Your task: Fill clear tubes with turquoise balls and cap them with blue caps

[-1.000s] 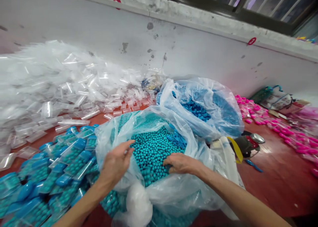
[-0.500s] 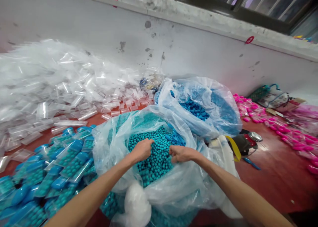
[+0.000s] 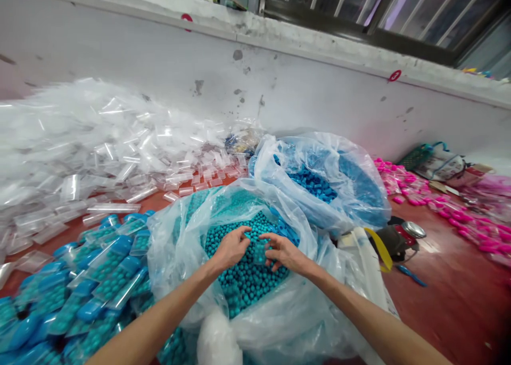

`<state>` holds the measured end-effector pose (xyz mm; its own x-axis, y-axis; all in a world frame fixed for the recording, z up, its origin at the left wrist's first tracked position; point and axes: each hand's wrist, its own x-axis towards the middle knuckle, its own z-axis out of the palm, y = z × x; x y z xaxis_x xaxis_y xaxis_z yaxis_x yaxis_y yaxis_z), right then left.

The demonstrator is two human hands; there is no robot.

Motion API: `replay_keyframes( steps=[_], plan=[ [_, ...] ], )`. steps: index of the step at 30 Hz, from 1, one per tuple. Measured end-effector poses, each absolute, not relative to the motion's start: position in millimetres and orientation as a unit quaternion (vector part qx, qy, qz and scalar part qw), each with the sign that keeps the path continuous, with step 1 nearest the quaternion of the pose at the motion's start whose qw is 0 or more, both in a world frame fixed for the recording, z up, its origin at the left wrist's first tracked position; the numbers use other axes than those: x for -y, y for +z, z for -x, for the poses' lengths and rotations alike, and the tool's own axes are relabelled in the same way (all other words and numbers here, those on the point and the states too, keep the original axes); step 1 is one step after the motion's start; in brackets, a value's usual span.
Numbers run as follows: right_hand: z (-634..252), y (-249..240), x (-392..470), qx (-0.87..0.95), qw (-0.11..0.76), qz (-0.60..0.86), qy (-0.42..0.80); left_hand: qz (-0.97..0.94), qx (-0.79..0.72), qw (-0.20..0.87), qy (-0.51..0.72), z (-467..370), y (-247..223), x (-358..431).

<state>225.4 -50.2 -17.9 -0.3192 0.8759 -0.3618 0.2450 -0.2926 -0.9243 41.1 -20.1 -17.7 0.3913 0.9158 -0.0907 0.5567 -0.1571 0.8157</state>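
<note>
A clear plastic bag (image 3: 175, 248) stands open in front of me, full of small teal beads (image 3: 247, 285). Over the beads, my right hand (image 3: 283, 253) has its fingers around a small clear plastic case (image 3: 261, 252) with teal beads showing through it. Just left of the case is my left hand (image 3: 233, 248), palm down, its thumb and forefinger a little apart and nothing visible between them. Some blue caps (image 3: 285, 226) lie at the right side inside the bag, partly behind my right hand.
Filled cases with blue caps (image 3: 112, 274) are heaped at left, below a large pile of clear empty cases (image 3: 99, 147). Behind stands a bag of blue caps (image 3: 311, 184). Pink pieces (image 3: 459, 216) and a headlamp (image 3: 413, 230) lie on the red surface (image 3: 451, 296) at right.
My hands have come closer together over the beads and their fingers have loosened from a closed shape. The clear case now shows between them. The view has tilted up slightly.
</note>
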Motion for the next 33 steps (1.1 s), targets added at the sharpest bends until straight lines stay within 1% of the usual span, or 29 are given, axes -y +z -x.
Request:
replay_keyframes(
  steps=[2, 5, 7, 11, 15, 17, 19, 21, 22, 23, 24, 27, 31, 33],
  plan=[
    [-221.9, -14.3, 49.7, 0.512, 0.297, 0.513, 0.622, -0.696, -0.482, 0.482, 0.224, -44.0, -14.4, 25.6],
    [-215.3, -12.7, 49.0, 0.48, 0.34, 0.501, 0.635, -0.595, -0.443, 0.634, 0.217, -53.8, -13.5, 34.1],
    [-212.1, -14.3, 49.7, 0.471, 0.352, 0.499, 0.636, -0.544, -0.432, 0.684, 0.224, -58.9, -14.7, 37.4],
    [-210.1, -17.4, 54.6, 0.504, 0.319, 0.502, 0.626, -0.512, -0.411, 0.712, 0.249, -56.8, -18.0, 38.9],
    [-214.9, -7.8, 56.1, 0.564, 0.245, 0.499, 0.611, -0.472, -0.357, 0.77, 0.239, -44.2, -19.6, 40.5],
    [-219.5, -0.7, 54.5, 0.628, 0.195, 0.533, 0.532, -0.45, -0.33, 0.798, 0.228, -38.0, -19.0, 42.1],
    [-223.3, 1.4, 53.8, 0.715, 0.122, 0.575, 0.378, -0.434, -0.321, 0.811, 0.228, -32.9, -18.2, 43.4],
    [-224.3, -4.4, 55.0, 0.778, 0.037, 0.583, 0.231, -0.425, -0.327, 0.81, 0.236, -29.3, -19.0, 43.8],
    [-223.5, -9.7, 55.9, 0.796, 0.004, 0.575, 0.191, -0.425, -0.335, 0.806, 0.24, -28.1, -20.6, 43.6],
    [-221.9, -15.5, 56.4, 0.806, -0.009, 0.564, 0.181, -0.429, -0.345, 0.798, 0.243, -27.4, -22.9, 43.3],
    [-219.7, -20.8, 56.3, 0.81, -0.001, 0.555, 0.19, -0.438, -0.359, 0.787, 0.245, -27.3, -26.0, 42.8],
    [-210.8, -25.2, 51.6, 0.797, 0.072, 0.55, 0.238, -0.48, -0.404, 0.741, 0.239, -30.2, -36.0, 40.8],
    [-198.0, -3.2, 46.3, 0.772, 0.186, 0.544, 0.273, -0.529, -0.429, 0.698, 0.221, -37.2, -38.2, 38.6],
    [-196.4, 9.2, 46.4, 0.771, 0.225, 0.525, 0.283, -0.535, -0.423, 0.696, 0.226, -38.7, -35.0, 38.2]
  ],
)
